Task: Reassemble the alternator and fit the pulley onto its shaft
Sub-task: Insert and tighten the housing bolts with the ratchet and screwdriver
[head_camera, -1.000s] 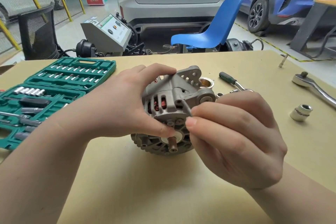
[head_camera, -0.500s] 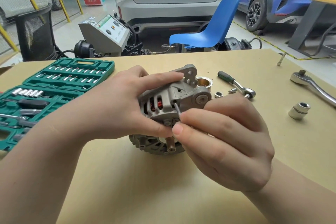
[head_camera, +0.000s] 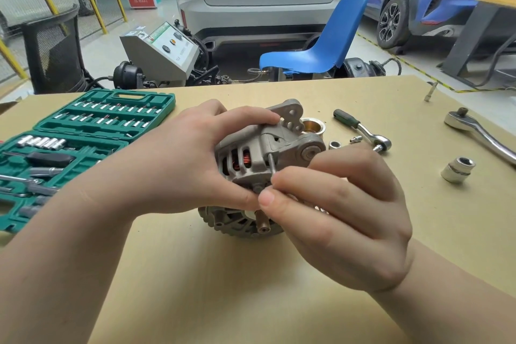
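Tan workbench (head_camera: 363, 98) under me. My left hand (head_camera: 178, 165) grips the alternator (head_camera: 259, 153); my right hand (head_camera: 337, 212) pinches a long bolt (head_camera: 271, 162) against its housing

On the tan worktop (head_camera: 195, 288) the left hand (head_camera: 178, 170) grips the grey alternator (head_camera: 251, 153), whose shaft (head_camera: 262, 223) points toward the camera. The right hand (head_camera: 343, 218) pinches a thin bolt (head_camera: 271, 162) set against the housing. Behind the alternator stands a brass-coloured pulley (head_camera: 314, 126). A green socket set (head_camera: 69, 148) lies open to the left; two ratchets (head_camera: 363, 131) (head_camera: 480, 131) and a socket (head_camera: 458, 169) lie to the right.
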Motion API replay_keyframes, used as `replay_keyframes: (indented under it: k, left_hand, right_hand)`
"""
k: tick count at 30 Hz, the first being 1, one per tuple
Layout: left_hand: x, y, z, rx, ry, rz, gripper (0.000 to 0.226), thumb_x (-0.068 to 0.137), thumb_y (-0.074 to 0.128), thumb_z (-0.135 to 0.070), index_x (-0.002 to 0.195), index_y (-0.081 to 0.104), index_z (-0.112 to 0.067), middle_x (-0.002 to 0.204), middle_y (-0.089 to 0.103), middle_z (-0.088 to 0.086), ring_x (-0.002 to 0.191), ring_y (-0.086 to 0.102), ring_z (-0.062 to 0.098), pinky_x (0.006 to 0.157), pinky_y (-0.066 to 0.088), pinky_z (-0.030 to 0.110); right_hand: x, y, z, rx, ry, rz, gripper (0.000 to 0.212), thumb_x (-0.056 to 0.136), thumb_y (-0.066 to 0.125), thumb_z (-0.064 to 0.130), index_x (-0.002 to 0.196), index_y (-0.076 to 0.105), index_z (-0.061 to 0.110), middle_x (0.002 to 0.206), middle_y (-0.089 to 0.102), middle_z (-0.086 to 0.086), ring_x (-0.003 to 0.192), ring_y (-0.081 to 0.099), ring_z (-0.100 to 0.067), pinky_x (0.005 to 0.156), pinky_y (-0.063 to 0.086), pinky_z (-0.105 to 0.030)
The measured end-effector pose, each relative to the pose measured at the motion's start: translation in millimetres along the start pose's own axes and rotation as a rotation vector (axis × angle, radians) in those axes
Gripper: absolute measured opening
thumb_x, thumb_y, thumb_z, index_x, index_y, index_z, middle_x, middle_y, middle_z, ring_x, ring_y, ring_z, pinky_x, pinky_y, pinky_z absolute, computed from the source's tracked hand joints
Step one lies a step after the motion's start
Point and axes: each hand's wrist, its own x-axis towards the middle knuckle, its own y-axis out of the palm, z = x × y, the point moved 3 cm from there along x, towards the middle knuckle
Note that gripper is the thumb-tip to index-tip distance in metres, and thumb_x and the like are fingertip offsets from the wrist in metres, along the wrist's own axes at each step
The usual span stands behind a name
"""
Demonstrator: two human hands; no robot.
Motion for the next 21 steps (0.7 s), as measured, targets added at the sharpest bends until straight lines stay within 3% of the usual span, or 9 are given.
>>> replay_keyframes:
  k: [3,11,14,18,21]
  left_hand:
    - [0,0,0,0.01,0.001,-0.001,0.091,0.046,0.066,-0.083,0.131,0.034,-0.086,0.107,0.049,-0.018,0.104,0.054,0.002,0.084,0.05,0.032]
    - [-1,1,1,-0.008,0.003,-0.014,0.09,0.05,0.075,-0.081,0.131,0.036,-0.085,0.106,0.049,-0.018,0.105,0.054,0.001,0.082,0.047,0.026]
    - [-2,1,0,-0.011,0.001,-0.01,0.089,0.05,0.071,-0.085,0.131,0.035,-0.085,0.105,0.048,-0.018,0.103,0.053,0.0,0.079,0.044,0.024]
    - [-2,0,1,0.001,0.009,0.008,0.092,0.052,0.07,-0.086,0.135,0.031,-0.085,0.104,0.047,-0.017,0.103,0.052,0.001,0.078,0.044,0.025]
    - [-3,-1,3,-0.018,0.015,0.034,0.094,0.055,0.073,-0.086,0.137,0.028,-0.086,0.109,0.048,-0.017,0.108,0.051,0.0,0.082,0.043,0.026]
  right_hand:
    - [1,2,0,-0.002,0.006,0.033,0.009,0.087,0.079,0.005,0.093,0.084,0.009,0.095,0.077,-0.007,0.081,0.058,-0.029,0.065,0.047,-0.042]
    - [2,6,-11,0.009,0.18,0.077,0.008,0.093,0.078,0.02,0.096,0.084,0.016,0.106,0.075,-0.007,0.09,0.059,-0.032,0.073,0.049,-0.049]
    - [2,10,-8,0.098,0.31,0.048,0.009,0.096,0.077,0.018,0.102,0.083,0.015,0.114,0.069,-0.013,0.098,0.054,-0.03,0.082,0.05,-0.041]
    - [2,16,-10,0.204,0.546,0.034,0.037,0.093,0.078,0.027,0.126,0.067,0.015,0.13,0.058,-0.01,0.119,0.055,-0.034,0.099,0.05,-0.044]
    - [-2,19,-16,0.421,0.728,0.082,0.043,0.089,0.079,0.031,0.125,0.065,0.013,0.132,0.062,-0.008,0.126,0.06,-0.029,0.104,0.05,-0.038]
